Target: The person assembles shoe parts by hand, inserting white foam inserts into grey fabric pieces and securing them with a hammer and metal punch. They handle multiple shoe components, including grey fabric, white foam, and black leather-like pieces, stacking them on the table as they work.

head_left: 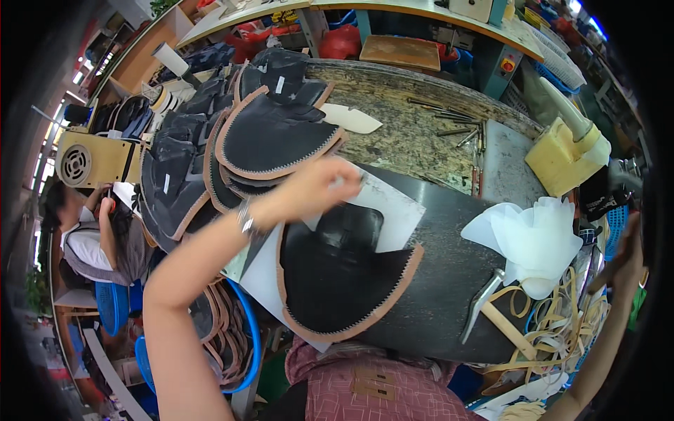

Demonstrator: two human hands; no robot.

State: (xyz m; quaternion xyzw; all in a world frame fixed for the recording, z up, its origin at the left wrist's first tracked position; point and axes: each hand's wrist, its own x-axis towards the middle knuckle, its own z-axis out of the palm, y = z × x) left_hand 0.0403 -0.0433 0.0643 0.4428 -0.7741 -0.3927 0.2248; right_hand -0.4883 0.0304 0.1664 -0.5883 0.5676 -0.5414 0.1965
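My left hand, a metal bracelet at its wrist, hangs over the upper edge of a black curved shoe-upper piece with a tan zigzag-cut border. Its fingers are curled together; whether anything small is between them is hidden. The piece lies on a white sheet on a dark work board. Near the left hand is a pile of similar black pieces. Far out at the right edge, my right hand is slightly blurred, thumb apart from fingers, beside a dark container with white print.
On the right are crumpled translucent white sheets, a metal hand tool and tangled pale strips. A yellow container and several thin metal tools lie farther back. A blue-rimmed basket stands lower left; another person sits beyond.
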